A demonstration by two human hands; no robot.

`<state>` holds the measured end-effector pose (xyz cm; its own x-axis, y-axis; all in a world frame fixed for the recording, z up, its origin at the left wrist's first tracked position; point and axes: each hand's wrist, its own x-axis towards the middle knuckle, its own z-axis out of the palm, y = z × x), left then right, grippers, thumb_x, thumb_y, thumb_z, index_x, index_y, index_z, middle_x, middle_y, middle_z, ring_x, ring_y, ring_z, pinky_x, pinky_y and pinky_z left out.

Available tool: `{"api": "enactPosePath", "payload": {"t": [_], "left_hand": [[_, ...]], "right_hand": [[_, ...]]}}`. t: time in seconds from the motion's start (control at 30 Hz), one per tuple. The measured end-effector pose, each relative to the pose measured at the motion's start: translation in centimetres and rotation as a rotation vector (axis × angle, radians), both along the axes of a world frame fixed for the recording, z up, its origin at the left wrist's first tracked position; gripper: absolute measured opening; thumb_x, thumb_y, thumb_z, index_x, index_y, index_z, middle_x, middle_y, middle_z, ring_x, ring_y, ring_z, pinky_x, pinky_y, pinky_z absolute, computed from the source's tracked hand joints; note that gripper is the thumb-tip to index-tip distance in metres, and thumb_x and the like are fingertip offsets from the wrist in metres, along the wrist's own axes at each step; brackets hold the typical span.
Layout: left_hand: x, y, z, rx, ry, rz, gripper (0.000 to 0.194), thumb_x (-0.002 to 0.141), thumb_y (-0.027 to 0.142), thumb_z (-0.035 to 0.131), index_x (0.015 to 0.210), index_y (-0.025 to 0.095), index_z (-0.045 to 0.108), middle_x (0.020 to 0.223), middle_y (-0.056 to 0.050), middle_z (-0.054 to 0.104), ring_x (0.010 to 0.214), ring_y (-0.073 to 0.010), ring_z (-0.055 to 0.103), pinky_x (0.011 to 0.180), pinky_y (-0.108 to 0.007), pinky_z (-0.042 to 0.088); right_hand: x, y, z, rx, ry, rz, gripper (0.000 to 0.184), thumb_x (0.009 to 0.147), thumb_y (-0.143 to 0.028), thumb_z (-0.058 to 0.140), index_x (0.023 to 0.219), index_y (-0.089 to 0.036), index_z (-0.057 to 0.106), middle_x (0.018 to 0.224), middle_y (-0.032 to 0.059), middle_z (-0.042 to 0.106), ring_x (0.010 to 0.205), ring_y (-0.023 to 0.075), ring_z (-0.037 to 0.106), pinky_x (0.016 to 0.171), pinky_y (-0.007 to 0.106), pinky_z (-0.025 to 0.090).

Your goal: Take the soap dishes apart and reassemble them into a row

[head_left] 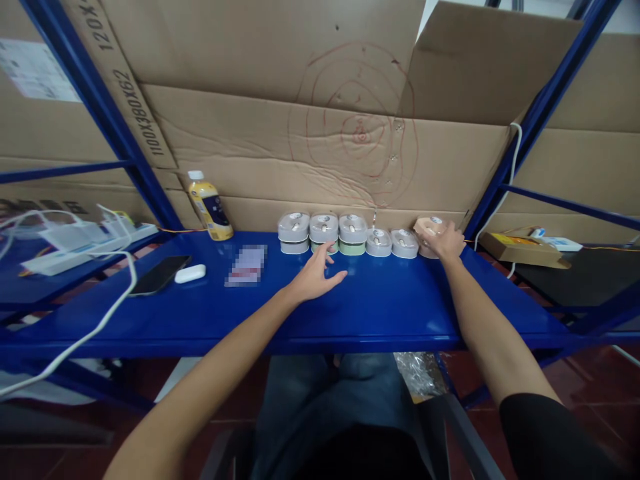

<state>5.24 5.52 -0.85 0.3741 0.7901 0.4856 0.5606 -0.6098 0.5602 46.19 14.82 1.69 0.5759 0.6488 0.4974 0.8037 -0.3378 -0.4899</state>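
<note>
A row of small lidded boxes with round labels lines the back of the blue table. On the left, three stacks stand two boxes high: a white stack (294,233), a second stack (324,227) and one with a pale green box (353,248) at the bottom. Two single white boxes, one (379,243) beside the other (405,244), sit further right. My right hand (447,240) is closed around a peach-coloured box (425,227) at the right end, above another box (429,251). My left hand (317,275), fingers apart, hovers in front of the second stack and holds nothing.
A yellow bottle (213,210) stands at the back left. Nearer lie a blurred-out card (247,265), a white earbud case (190,273) and a black phone (159,275). A white cable (107,320) crosses the left edge. Cardboard (275,147) walls the back.
</note>
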Motion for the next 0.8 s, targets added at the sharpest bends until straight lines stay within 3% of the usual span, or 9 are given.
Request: {"api": "enactPosePath", "payload": {"t": [0.17, 0.3, 0.37, 0.43, 0.53, 0.6, 0.7, 0.8], "left_hand": [[-0.2, 0.3, -0.3, -0.017, 0.011, -0.008, 0.081, 0.091, 0.053, 0.068, 0.155, 0.023, 0.030, 0.134, -0.014, 0.057, 0.102, -0.0238, 0.063, 0.090, -0.043, 0.056], [0.0, 0.3, -0.3, -0.048, 0.031, -0.003, 0.082, 0.090, 0.052, 0.068, 0.155, 0.021, 0.029, 0.135, -0.015, 0.056, 0.104, -0.0247, 0.063, 0.091, -0.043, 0.056], [0.1, 0.3, -0.2, -0.049, 0.031, -0.002, 0.080, 0.090, 0.050, 0.068, 0.154, 0.020, 0.030, 0.136, -0.016, 0.056, 0.107, -0.0256, 0.063, 0.092, -0.044, 0.055], [0.1, 0.3, -0.2, -0.045, 0.032, -0.005, 0.078, 0.090, 0.048, 0.068, 0.152, 0.020, 0.031, 0.138, -0.016, 0.055, 0.107, -0.0260, 0.063, 0.091, -0.044, 0.056], [0.1, 0.4, -0.2, -0.035, 0.038, -0.017, 0.076, 0.090, 0.047, 0.068, 0.151, 0.020, 0.033, 0.138, -0.016, 0.055, 0.106, -0.0258, 0.064, 0.090, -0.044, 0.057], [0.0, 0.5, -0.3, -0.023, 0.039, -0.026, 0.075, 0.090, 0.046, 0.068, 0.151, 0.020, 0.033, 0.138, -0.016, 0.056, 0.105, -0.0253, 0.064, 0.092, -0.045, 0.057], [-0.1, 0.7, -0.5, -0.008, 0.042, -0.034, 0.074, 0.090, 0.047, 0.068, 0.150, 0.019, 0.033, 0.136, -0.016, 0.056, 0.105, -0.0251, 0.064, 0.092, -0.045, 0.057], [-0.1, 0.9, -0.8, 0.002, 0.046, -0.039, 0.074, 0.090, 0.048, 0.068, 0.150, 0.019, 0.034, 0.136, -0.016, 0.056, 0.105, -0.0252, 0.064, 0.093, -0.045, 0.057]], "right_hand": [[-0.4, 0.4, -0.4, -0.008, 0.008, -0.035, 0.099, 0.069, -0.072, 0.081, 0.139, -0.009, 0.049, 0.135, 0.0320, 0.059, 0.131, 0.0482, 0.055, 0.107, 0.061, 0.042], [-1.2, 0.0, 0.3, 0.130, -0.074, -0.057, 0.097, 0.078, -0.070, 0.071, 0.143, -0.003, 0.046, 0.137, 0.0355, 0.055, 0.131, 0.0514, 0.051, 0.107, 0.065, 0.039], [-2.5, -0.5, 0.8, 0.223, -0.185, 0.035, 0.085, 0.087, -0.062, 0.063, 0.144, -0.002, 0.046, 0.143, 0.0352, 0.052, 0.136, 0.0499, 0.047, 0.109, 0.065, 0.037], [-4.5, -1.1, 1.2, 0.249, -0.315, 0.233, 0.076, 0.092, -0.056, 0.057, 0.146, -0.004, 0.046, 0.150, 0.0334, 0.047, 0.142, 0.0468, 0.043, 0.114, 0.063, 0.035], [-8.3, -1.6, 0.9, 0.118, -0.478, 0.567, 0.077, 0.094, -0.057, 0.054, 0.152, -0.006, 0.044, 0.161, 0.0286, 0.040, 0.149, 0.0423, 0.038, 0.121, 0.057, 0.032], [-10.6, -1.8, 0.3, -0.030, -0.538, 0.702, 0.082, 0.095, -0.060, 0.054, 0.156, -0.008, 0.041, 0.168, 0.0251, 0.032, 0.156, 0.0408, 0.030, 0.126, 0.054, 0.027], [-12.6, -2.4, -0.5, -0.269, -0.575, 0.790, 0.090, 0.093, -0.064, 0.058, 0.159, -0.006, 0.036, 0.171, 0.0242, 0.027, 0.160, 0.0399, 0.022, 0.128, 0.053, 0.021], [-13.2, -3.6, -0.1, -0.385, -0.582, 0.809, 0.089, 0.091, -0.065, 0.063, 0.154, -0.006, 0.042, 0.165, 0.0270, 0.036, 0.154, 0.0421, 0.035, 0.124, 0.054, 0.030]]}}
